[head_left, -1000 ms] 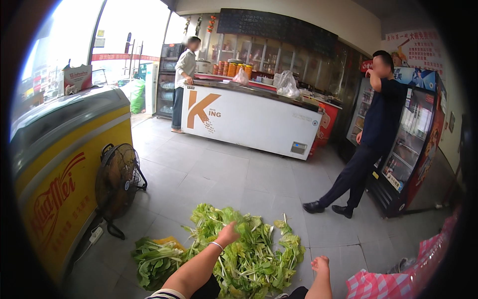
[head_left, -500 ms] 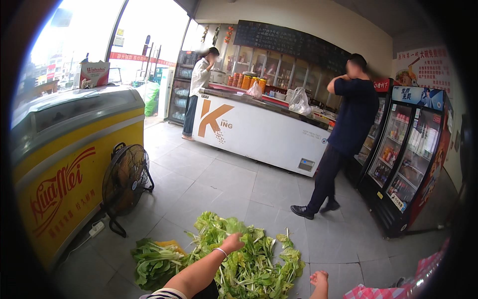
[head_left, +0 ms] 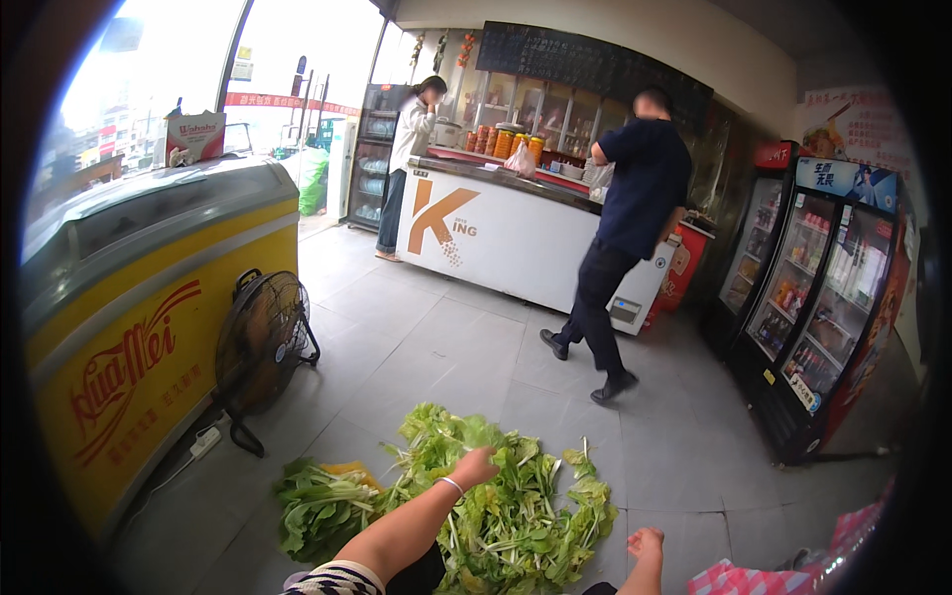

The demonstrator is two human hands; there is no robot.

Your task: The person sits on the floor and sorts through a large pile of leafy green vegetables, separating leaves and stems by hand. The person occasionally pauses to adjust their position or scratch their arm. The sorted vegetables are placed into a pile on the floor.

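Green leaves (head_left: 535, 496) are lying in a loose heap on the grey floor (head_left: 436, 347).
The left hand (head_left: 476, 466) is hanging over the heap, seemingly picking among leaves; I cannot tell its grasp. The right hand (head_left: 645, 543), half-curled, seemingly released and empty, is hanging right of it. The next move seems to be calling for parting tangled leaves. Left of the heap, a leafy bundle (head_left: 322, 511) and a fan (head_left: 260, 342) are sitting; beyond it, a person (head_left: 640, 188) is striding; nothing is blocking the hands.

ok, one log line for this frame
left hand: over leaf pile, grip unclear | right hand: right of pile, nothing seen held | green bundle: left of pile | fan: beside yellow freezer
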